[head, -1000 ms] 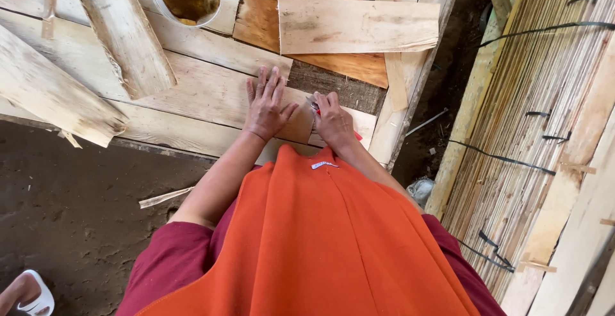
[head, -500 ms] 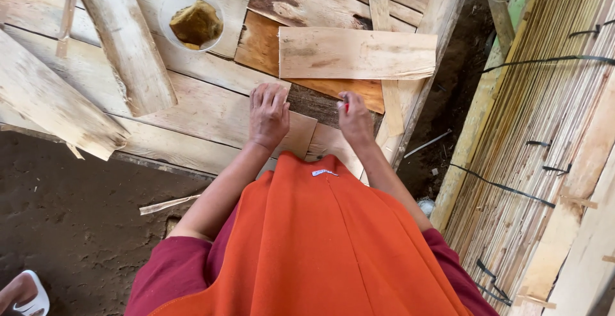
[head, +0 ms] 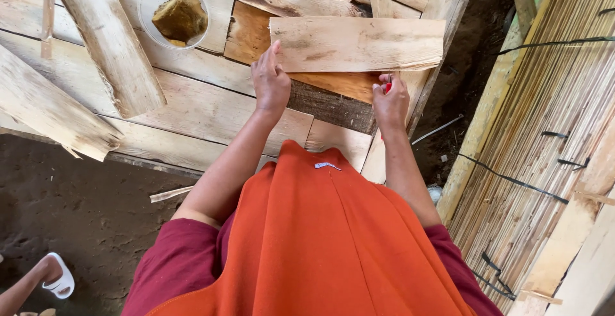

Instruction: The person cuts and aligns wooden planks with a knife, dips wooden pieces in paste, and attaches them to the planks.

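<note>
On the plank worktop (head: 192, 108), the left hand (head: 270, 82) rests open against the pale board's (head: 357, 44) left end while the right hand (head: 391, 98) grips a small red thing (head: 387, 87) at its near edge.

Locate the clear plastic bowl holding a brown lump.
The clear plastic bowl sits upper left in the head view on pale wooden planks, beyond the left hand.

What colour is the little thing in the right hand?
Red: the small object gripped in the right hand, seen in the head view.
</note>
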